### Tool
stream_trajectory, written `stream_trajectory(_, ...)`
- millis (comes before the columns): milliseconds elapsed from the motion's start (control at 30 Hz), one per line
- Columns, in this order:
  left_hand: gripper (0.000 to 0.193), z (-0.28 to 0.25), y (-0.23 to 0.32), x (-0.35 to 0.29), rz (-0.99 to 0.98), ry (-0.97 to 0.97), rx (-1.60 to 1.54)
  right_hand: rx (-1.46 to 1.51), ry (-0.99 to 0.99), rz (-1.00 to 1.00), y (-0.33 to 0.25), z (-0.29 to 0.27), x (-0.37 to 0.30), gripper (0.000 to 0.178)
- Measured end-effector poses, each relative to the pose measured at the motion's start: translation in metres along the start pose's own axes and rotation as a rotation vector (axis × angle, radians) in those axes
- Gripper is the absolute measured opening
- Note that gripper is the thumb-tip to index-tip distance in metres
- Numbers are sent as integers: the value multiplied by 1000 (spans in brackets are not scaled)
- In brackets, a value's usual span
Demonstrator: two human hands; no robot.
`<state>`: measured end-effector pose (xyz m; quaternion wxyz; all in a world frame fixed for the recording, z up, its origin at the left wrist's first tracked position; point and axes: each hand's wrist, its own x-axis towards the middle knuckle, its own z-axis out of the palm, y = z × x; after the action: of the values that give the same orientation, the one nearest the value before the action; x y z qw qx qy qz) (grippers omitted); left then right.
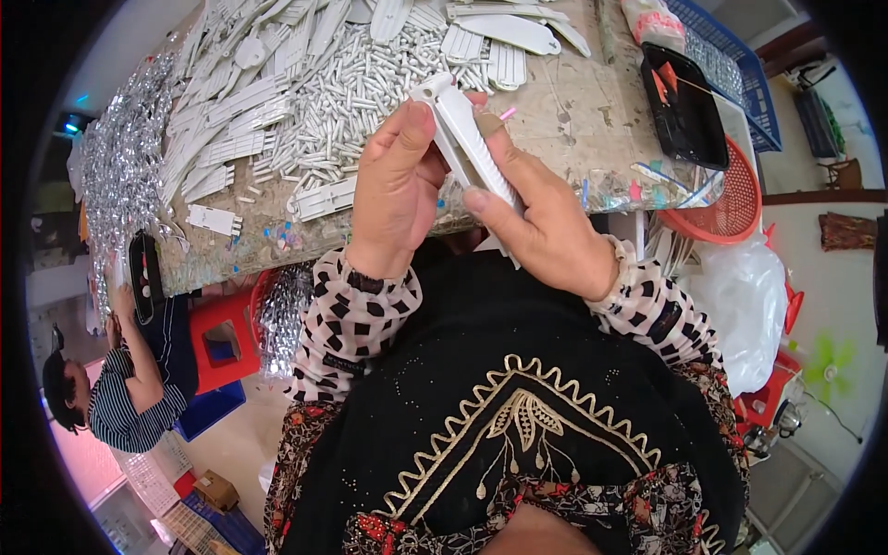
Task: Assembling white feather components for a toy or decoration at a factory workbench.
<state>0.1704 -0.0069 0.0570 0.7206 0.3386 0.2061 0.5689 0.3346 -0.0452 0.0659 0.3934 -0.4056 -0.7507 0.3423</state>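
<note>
Between my two hands, above the table's near edge, is a hinged white plastic piece made of two long narrow arms that meet at the top and spread slightly apart lower down. My left hand pinches it near the joined upper end, with the thumb up. Fingers and thumb of my right hand are closed around the ribbed right arm of the piece, and a tan wrap covers one fingertip. Just beyond lie a heap of short white plastic pins and a pile of flat white plastic parts.
Silver foil-like strips cover the table's left end. At right stand a black tray, a red-orange basket and a blue crate. A co-worker in a striped top is at far left, near a red stool.
</note>
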Motion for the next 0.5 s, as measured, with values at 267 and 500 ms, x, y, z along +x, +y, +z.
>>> stream_trajectory(267, 39, 5, -26, -5, -4, 96, 172, -454, -78, 260, 6, 8, -6, 64)
stream_trajectory(500, 65, -12, -21, -14, -51, -167, 597, -212, 129, -89, 11, -30, -3, 46)
